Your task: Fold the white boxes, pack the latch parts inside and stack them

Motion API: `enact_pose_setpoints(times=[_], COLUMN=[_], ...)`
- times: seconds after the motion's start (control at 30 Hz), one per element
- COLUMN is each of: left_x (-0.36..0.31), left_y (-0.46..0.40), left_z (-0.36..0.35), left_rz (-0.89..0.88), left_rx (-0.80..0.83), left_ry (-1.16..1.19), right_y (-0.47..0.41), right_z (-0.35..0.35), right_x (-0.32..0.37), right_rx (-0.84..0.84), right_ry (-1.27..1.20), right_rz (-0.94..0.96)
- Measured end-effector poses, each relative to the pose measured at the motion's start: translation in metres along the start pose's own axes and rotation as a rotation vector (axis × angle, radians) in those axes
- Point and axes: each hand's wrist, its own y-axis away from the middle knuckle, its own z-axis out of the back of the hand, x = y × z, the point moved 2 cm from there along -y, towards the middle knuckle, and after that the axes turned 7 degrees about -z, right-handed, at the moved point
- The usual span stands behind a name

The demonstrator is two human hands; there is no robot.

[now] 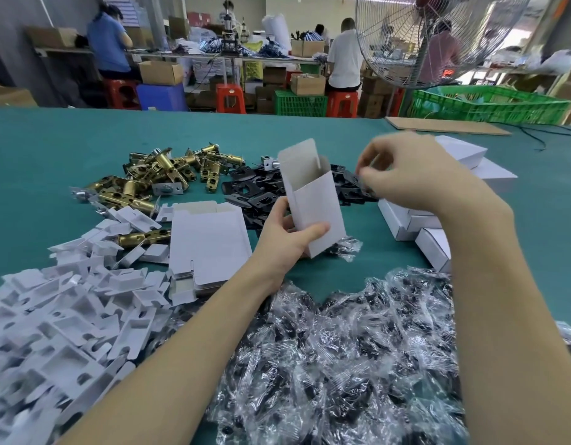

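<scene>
White box [313, 200]: one, folded up, top flap raised and mouth open; held upright above the teal table [52, 155], near its middle. No print legible on it.

Left hand [289, 234]: grasps the box at its lower end, thumb across the front face.

Right hand [415, 175]: fingers curled, pinching a small dark piece just right of the box mouth; blurred, so the piece cannot be identified.

Black plates [258, 187]: loose pile behind and beside the box.

Brass latch parts [162, 175]: heap to the left of the plates.

Flat box blanks [210, 242]: stack, unfolded, left of the held box.

White card inserts [62, 309]: large heap, near-left corner.

Clear bags of dark parts [342, 348]: heap, near edge, under both forearms.

Closed white boxes [415, 226]: several, at right, partly hidden by the right arm.

Background: green crate [489, 104], standing fan [415, 36], red stools [231, 97], cartons, seated workers. No readable writing anywhere.
</scene>
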Motion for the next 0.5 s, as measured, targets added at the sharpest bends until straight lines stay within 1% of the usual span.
enact_pose_setpoints(times=[0.07, 0.1, 0.13, 0.3, 0.4, 0.5], left_x=[0.001, 0.001, 0.001, 0.0, 0.0, 0.0], left_y=[-0.001, -0.001, -0.001, -0.001, -0.001, -0.001], left_z=[0.0, 0.0, 0.0, -0.002, -0.003, -0.002], left_rz=[-0.002, -0.003, 0.0, 0.026, 0.014, 0.0], left_rx=[-0.028, -0.03, -0.029, -0.038, -0.034, -0.03], left_ry=[0.017, 0.024, 0.031, 0.026, 0.025, 0.021], right_y=[-0.003, -0.003, -0.003, -0.008, -0.011, -0.014], right_z=[-0.017, -0.027, -0.038, -0.081, -0.087, -0.084], right_x=[-0.014, -0.02, -0.024, -0.033, -0.038, -0.044], right_rx=[0.242, 0.317, 0.352, 0.452, 0.422, 0.37], right_ry=[0.152, 0.195, 0.205, 0.109, 0.027, 0.026], right_rz=[-0.098, -0.128, -0.138, -0.137, -0.143, -0.147])
